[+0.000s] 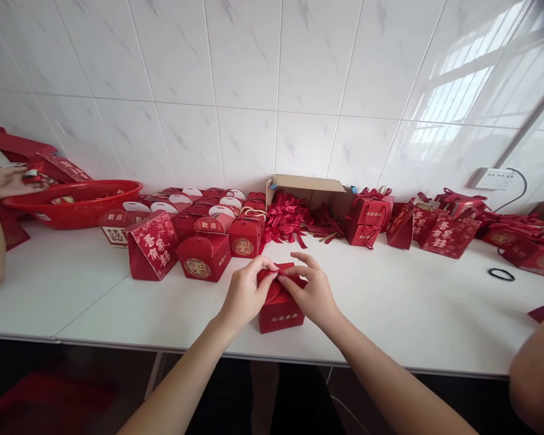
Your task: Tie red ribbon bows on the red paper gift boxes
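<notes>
A red gift box (pixel 281 315) with gold characters on its front stands on the white table before me. My left hand (pixel 249 289) is over its top from the left, thumb and forefinger pinched on a red ribbon (pixel 280 273). From the right, my right hand (pixel 315 289) pinches the same ribbon, its thumb close to my left thumb and some fingers raised. The ribbon is mostly hidden by my fingers, so its knot or bow cannot be made out. Left of the hands stands a closed red box (pixel 204 260) with a round gold emblem.
Behind are a cardboard box (pixel 312 182) spilling red ribbons (pixel 288 217) and rows of red boxes (pixel 217 208). Ribboned boxes (pixel 451 232) and a black ring (pixel 501 275) lie right. A person's hand (pixel 16 181) is over a red basin (pixel 90 205); another person's arm (pixel 537 368) is at right.
</notes>
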Available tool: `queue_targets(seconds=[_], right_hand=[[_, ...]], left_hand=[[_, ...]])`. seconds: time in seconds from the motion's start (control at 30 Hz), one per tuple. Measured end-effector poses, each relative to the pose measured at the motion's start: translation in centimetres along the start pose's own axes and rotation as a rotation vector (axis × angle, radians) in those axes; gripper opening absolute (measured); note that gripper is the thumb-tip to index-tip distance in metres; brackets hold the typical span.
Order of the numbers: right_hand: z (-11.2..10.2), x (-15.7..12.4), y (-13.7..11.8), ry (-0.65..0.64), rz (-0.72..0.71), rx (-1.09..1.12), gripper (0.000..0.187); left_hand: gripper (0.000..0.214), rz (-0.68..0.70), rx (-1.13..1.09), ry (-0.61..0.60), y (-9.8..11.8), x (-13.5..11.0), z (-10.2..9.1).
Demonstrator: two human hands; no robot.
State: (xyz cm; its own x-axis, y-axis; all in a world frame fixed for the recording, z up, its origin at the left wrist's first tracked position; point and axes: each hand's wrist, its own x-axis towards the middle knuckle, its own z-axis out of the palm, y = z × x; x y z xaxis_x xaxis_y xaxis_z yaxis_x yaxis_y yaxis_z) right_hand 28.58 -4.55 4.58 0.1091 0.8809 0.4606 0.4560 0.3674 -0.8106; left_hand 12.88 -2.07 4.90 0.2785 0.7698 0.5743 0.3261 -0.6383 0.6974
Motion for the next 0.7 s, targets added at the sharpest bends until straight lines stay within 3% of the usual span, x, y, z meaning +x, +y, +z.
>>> queue_targets(seconds=[0.27, 0.43, 0.5, 0.7], right_hand=[[-0.8, 0.9, -0.6, -0.3, 0.183, 0.28, 0.023], [-0.6, 0.9, -0.5, -0.228, 0.322, 0.496, 0.021], [-0.5, 0.7, -0.5, -0.206, 0.338, 0.493, 0.022], [-0.5, 0.3, -1.0, -0.209, 0.33, 0.432, 0.025]], left_hand=[[0.007, -0.023, -0.059, -0.023, -0.4, 0.7, 0.4], [0.018, -0.028, -0.055, 0.081, -0.3, 0.7, 0.6], [0.012, -0.005, -0.013, 0.096, 0.2, 0.5, 0.2], [0.01, -0.057, 0.148, -0.041, 1.6, 0.1, -0.6]])
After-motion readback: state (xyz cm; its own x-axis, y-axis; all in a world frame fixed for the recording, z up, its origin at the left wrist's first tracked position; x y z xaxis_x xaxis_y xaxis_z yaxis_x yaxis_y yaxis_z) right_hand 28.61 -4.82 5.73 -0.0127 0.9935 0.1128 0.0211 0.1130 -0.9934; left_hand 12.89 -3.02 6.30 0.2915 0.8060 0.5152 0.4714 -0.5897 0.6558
